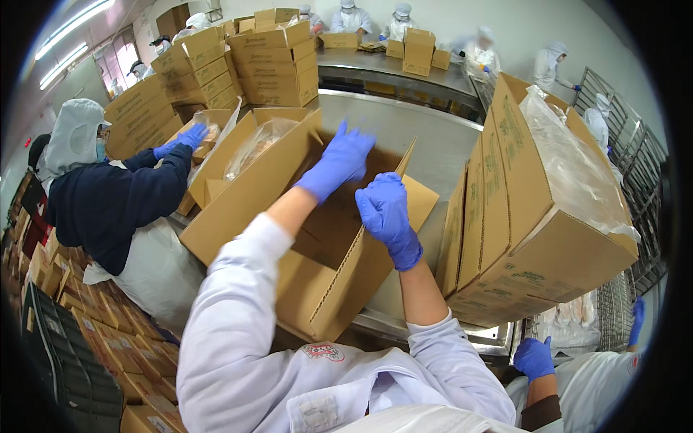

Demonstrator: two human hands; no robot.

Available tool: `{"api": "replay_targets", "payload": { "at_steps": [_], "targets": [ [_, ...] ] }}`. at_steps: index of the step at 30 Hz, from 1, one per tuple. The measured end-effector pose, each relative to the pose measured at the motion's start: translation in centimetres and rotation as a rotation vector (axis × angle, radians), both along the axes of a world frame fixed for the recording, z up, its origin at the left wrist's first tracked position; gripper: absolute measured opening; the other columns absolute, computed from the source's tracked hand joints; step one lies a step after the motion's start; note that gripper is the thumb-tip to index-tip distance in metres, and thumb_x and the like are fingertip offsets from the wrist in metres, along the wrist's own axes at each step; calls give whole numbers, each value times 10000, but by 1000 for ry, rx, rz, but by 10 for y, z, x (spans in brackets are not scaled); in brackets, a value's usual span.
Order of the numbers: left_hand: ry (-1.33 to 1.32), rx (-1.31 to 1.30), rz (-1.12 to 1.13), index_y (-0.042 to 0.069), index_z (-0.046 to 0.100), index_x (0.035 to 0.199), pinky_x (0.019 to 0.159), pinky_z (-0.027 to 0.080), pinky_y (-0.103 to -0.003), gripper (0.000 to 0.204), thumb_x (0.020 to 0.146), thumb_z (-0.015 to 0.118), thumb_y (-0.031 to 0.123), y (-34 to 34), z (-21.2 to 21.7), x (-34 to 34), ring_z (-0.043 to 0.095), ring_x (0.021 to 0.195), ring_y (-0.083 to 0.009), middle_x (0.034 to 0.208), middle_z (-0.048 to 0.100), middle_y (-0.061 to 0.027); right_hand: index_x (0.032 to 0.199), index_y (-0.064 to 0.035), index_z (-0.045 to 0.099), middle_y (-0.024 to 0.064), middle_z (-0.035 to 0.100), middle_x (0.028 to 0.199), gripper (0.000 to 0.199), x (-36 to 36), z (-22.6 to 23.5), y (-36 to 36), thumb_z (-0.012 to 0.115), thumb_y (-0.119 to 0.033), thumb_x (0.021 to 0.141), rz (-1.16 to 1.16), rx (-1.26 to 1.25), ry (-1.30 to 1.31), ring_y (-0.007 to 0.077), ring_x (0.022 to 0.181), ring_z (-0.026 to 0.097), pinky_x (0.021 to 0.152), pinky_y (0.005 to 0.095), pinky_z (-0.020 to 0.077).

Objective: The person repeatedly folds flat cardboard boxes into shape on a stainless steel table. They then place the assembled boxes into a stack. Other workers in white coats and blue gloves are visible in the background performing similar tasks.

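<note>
In front of me stands an open cardboard box (299, 289), its inside brown and partly in shadow. My right hand (390, 213), in a blue glove, is closed over the top edge of the box's right side. Above the far part of the opening is my left hand (339, 162), also gloved in blue. Its fingers look stretched out and apart, though motion blurs their tips, and I see nothing held in it. My forearms hide part of the box's near left side.
A box lined with clear plastic (263, 144) adjoins mine on the left, where a co-worker (108, 187) handles another box. Upright cartons (498, 195) stand close on the right. Stacked boxes (271, 68) rise beyond, on the metal table (411, 119). Another person's gloved hand (534, 359) shows lower right.
</note>
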State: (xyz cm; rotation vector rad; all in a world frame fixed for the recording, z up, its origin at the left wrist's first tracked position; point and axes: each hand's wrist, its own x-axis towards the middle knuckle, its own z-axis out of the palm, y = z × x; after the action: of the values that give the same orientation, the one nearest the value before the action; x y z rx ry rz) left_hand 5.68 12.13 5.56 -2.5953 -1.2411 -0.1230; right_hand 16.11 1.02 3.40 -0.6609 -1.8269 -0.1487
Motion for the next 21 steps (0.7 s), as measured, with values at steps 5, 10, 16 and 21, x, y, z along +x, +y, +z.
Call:
{"api": "replay_targets", "payload": {
  "at_steps": [5,10,16,21],
  "targets": [
    [-326,-75,-155,11,486,1164,900,401,-472,435,774,527,201,-30,-56,-102,545,1005,-338,1101,559,-173,422,-82,483,124,467,450,339,-31,1,38,553,-190,735,79,-73,-160,294,429,440,499,379,325],
    [-96,782,454,12,456,1242,918,394,-402,528,904,393,414,-66,21,-195,546,1048,-297,1128,574,-152,690,-30,605,178,626,759,268,-60,-54,105,459,-233,786,-65,-423,-769,360,640,585,623,451,462],
    [-375,-193,566,-18,195,1367,947,78,-710,1063,668,506,719,-157,-51,-89,108,1323,-420,1437,138,-227,668,-33,510,110,575,674,181,-21,-57,147,435,-82,825,-495,127,169,232,642,561,600,336,444],
    [-502,-106,533,41,250,1375,987,77,-665,994,660,566,654,-204,-46,-117,130,1336,-376,1447,194,-153,1153,4,387,110,419,1162,396,17,-181,47,375,-319,924,-45,-667,982,197,1040,413,892,326,331]
  ]
}}
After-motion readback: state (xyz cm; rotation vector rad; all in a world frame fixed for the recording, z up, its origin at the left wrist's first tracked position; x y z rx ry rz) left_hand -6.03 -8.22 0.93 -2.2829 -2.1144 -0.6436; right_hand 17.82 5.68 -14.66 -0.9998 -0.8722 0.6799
